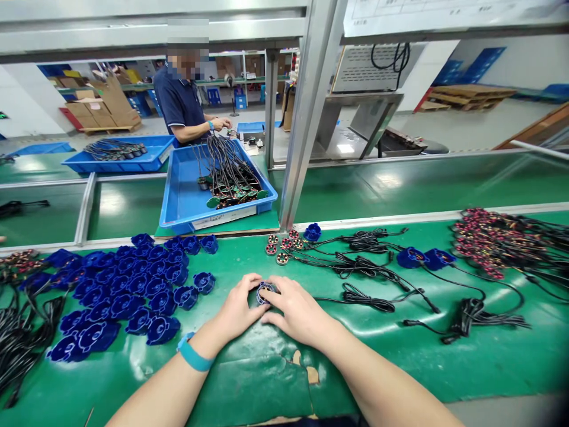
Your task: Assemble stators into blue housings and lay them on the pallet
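Between my hands, on the green mat, is a small round blue plastic housing (262,295), partly hidden by my fingers. My left hand (237,308), with a teal band at the wrist, curls its thumb and fingers around the housing's left side. On the other side, my right hand (296,311) grips it, with fingertips pressed onto its top. A bundled black cable (367,298) trails away to the right from beside my right hand. What sits inside the housing is too small to make out.
Many blue housings (137,279) lie heaped to the left, beside black cables (26,338). Several small round coil boards (282,258) lie ahead; a larger pile of wired red boards (489,243) is at right. Beyond a metal post (306,118), a co-worker (182,101) handles parts by a blue tray (178,201).
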Tool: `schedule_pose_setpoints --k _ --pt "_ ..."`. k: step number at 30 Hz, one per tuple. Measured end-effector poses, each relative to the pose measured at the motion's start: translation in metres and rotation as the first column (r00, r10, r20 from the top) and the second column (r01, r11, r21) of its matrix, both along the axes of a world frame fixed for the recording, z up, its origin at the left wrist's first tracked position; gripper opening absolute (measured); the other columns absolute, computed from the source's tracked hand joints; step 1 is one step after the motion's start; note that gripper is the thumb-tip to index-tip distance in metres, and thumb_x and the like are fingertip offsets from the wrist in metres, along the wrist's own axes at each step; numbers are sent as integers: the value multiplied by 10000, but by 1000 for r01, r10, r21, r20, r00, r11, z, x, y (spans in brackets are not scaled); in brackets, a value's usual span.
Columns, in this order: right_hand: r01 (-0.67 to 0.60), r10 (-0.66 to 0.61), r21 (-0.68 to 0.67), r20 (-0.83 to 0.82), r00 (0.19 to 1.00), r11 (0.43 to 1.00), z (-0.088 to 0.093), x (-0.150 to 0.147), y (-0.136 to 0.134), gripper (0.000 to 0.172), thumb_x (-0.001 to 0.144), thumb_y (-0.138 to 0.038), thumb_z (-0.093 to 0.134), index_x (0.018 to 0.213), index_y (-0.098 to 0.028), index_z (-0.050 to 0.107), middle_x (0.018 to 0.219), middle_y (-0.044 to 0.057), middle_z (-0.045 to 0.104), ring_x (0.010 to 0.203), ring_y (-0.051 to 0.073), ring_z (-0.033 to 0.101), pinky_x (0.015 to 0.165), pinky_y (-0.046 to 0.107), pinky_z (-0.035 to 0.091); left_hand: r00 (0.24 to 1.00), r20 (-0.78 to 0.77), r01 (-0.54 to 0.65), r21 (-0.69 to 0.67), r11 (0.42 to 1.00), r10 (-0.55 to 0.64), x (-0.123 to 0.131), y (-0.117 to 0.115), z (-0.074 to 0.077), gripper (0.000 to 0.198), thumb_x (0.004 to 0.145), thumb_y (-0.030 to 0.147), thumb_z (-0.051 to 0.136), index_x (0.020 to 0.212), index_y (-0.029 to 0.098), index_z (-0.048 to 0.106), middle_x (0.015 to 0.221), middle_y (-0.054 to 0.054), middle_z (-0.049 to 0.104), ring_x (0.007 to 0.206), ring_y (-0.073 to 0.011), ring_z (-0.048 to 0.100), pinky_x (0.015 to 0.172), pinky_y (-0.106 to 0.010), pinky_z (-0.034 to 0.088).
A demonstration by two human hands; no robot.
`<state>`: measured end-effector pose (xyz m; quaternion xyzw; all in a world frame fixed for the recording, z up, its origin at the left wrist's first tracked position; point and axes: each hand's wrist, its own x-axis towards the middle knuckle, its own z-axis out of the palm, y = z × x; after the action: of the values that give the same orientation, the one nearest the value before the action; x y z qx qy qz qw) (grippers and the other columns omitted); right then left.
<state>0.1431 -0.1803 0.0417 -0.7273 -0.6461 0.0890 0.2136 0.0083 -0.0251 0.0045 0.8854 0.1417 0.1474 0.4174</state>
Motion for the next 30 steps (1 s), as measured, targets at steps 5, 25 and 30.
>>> schedule_pose_setpoints --k 5,25,30 --pt "32 -28 -77 50 998 997 0 -6 5 405 898 -426 705 1236 -215 633 1251 125 609 1064 297 574 916 472 501 1000 8 23 2 1000 -23 0 1 -2 546 826 273 741 1269 266 423 1226 -70 683 1163 -224 666 1004 -393 527" --pt "197 -209 -69 -375 903 978 4 26 -5 227 992 -335 528 934 -195 697 923 59 740 827 196 659 762 311 468 992 54 86 394 915 -117 -1 12 11 212 938 241 614 1150 230 624 1126 -98 676 1062 -249 623 924 -430 558" --pt "147 -151 -47 -468 870 988 7 27 -6 348 1025 -358 440 837 -191 680 792 28 692 739 169 619 727 299 454 984 156 23 381 924 -88 -3 10 13 223 944 240 608 1166 221 625 1168 -106 668 1107 -246 611 976 -436 535"
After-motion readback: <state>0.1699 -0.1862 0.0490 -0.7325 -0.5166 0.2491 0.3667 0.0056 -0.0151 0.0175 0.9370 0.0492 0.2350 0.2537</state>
